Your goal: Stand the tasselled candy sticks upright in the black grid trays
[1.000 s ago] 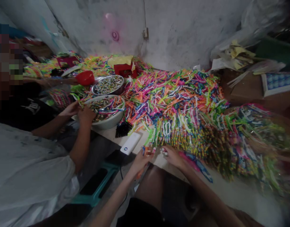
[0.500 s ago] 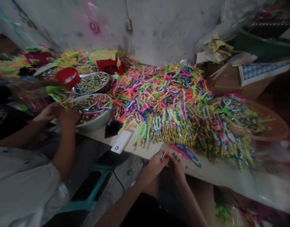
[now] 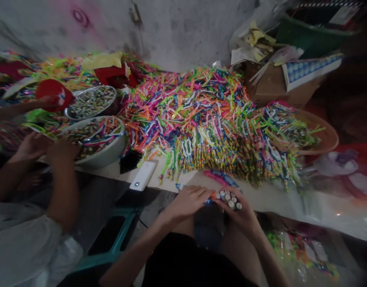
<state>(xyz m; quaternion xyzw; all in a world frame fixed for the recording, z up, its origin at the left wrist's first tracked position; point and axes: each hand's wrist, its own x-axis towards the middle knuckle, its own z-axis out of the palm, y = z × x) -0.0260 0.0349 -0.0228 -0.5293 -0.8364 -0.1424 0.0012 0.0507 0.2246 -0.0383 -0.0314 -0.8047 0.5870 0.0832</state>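
Over the table's front edge, my right hand (image 3: 241, 209) is closed around a bundle of small tubes (image 3: 229, 199), their pale round ends facing me. My left hand (image 3: 194, 198) is closed on the blue and orange plastic strips (image 3: 209, 200) beside those tubes. A blue strip end (image 3: 179, 186) sticks out past my left knuckles. Just behind my hands lie a pink strip and a blue strip (image 3: 222, 177) on the table. Beyond them, many wrapped tubes with yellow ends (image 3: 213, 159) lie in a row, under a large heap of bright strips (image 3: 183, 103).
A white power bank (image 3: 143, 175) lies near the table edge. To the left, a co-worker's hands (image 3: 62, 153) are at a white basin (image 3: 111, 149); another hand holds a red scoop (image 3: 53, 93) by a metal bowl (image 3: 111, 105). An orange basin (image 3: 328, 137) and cardboard box (image 3: 270, 87) stand right.
The view has shifted right. My hands have moved apart slightly, and the tube ends in my right hand now face me in plain sight. My left hand has turned over, its back upward.
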